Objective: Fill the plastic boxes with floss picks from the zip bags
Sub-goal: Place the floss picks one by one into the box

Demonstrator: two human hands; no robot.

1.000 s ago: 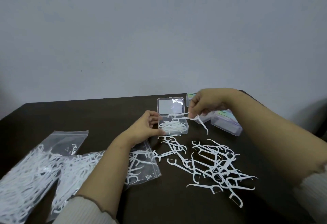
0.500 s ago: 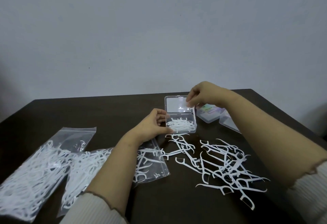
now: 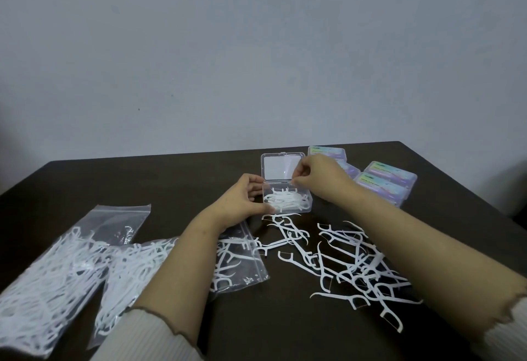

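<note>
Steadying the open plastic box (image 3: 288, 203) near the table's (image 3: 142, 183) far edge, the left hand (image 3: 242, 203) grips the box's left wall between thumb and fingers — judged to keep the light container from sliding while picks are placed. The clear lid (image 3: 281, 168) stands tilted back behind it, leaving the tray open from above.

The right hand (image 3: 316, 178) hovers over the tray's back right corner with thumb and forefinger pinched together; whether they grasp a pick or the lid's edge, I cannot tell at this resolution. A shallow layer of floss picks (image 3: 285, 200) already lies inside the tray, roughly aligned — partly filled by my estimate.

Supply: a loose heap of picks (image 3: 353, 263) is spread on the table just in front of the box, within easy reach of the right hand, presumably tipped out for quick picking. Two zip bags lie to the left — one fuller bag (image 3: 51, 269) at the far left, and a second bag (image 3: 159, 269) passing under the left forearm.

Four closed boxes (image 3: 385, 183) with iridescent label cards sit to the right behind the right wrist, well apart from the heap. Label print is too small to read; no brand is legible.
</note>
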